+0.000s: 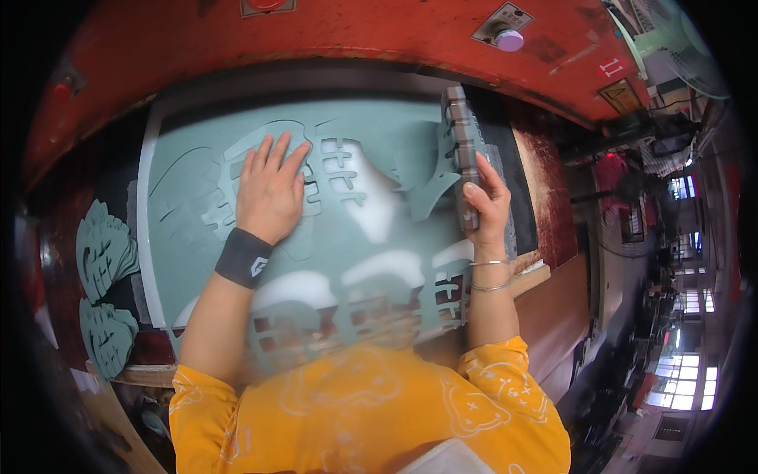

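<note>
My left hand (272,186), with a black wristband, lies palm down on a grey-green sheet (185,265), its fingers stretched out over a cut piece. Scored outlines and cut-out gaps with comb-like strips run through the sheet. In my right hand (491,201) a brown cutting die (464,154) is gripped by its side and stands on edge above the sheet's right part. A loose curved flap of the green material (434,193) shows beside the die. Under the sheet is a white board (150,189).
An orange-red press beam (355,39) spans the far side, carrying a pale purple knob (509,39). Two stacks of cut green pieces (106,249) rest at the left. The sheet hangs over the near edge against my yellow shirt (347,403). A wooden strip (529,280) borders the right front.
</note>
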A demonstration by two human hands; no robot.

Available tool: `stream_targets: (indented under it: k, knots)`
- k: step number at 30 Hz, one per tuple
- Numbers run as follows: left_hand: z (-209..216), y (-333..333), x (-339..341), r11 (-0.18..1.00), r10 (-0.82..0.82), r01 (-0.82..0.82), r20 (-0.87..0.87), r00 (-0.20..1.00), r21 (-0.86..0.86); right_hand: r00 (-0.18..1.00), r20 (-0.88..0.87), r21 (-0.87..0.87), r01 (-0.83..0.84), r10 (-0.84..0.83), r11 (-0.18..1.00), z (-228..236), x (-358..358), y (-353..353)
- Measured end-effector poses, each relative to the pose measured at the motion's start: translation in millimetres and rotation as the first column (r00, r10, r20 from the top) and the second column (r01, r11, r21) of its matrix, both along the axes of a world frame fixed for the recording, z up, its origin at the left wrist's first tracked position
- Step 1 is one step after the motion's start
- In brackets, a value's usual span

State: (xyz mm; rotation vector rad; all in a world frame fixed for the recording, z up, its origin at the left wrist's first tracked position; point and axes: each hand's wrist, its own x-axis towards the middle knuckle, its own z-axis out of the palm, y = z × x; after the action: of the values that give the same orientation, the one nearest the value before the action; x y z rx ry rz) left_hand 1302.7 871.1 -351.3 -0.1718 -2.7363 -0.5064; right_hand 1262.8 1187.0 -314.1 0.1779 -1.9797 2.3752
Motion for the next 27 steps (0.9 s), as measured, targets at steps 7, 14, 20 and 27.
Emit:
stream_targets:
  k: [7, 14, 20, 27]
  knots:
    - [11, -4, -1, 0.971, -0.007, 0.049, -0.177, 0.984, 0.235, 0.972, -0.236, 0.651, 0.161, -0.005, 0.742, 1, 5, 4]
    - [49, 101, -7, 0.881, -0.406, 0.406, -0.055, 0.912, 0.242, 0.981, -0.183, 0.558, 0.15, -0.055, 0.816, 1, 6, -1]
    - [40, 91, -6, 0.772, -0.251, 0.111, 0.14, 0.958, 0.626, 0.983, -0.166, 0.469, 0.146, -0.076, 0.871, 4, 6, 5]
    - [23, 58, 47, 0.863, -0.36, 0.232, 0.225, 0.905, 0.449, 0.957, -0.29, 0.776, 0.217, 0.029, 0.592, -1, 8, -2]
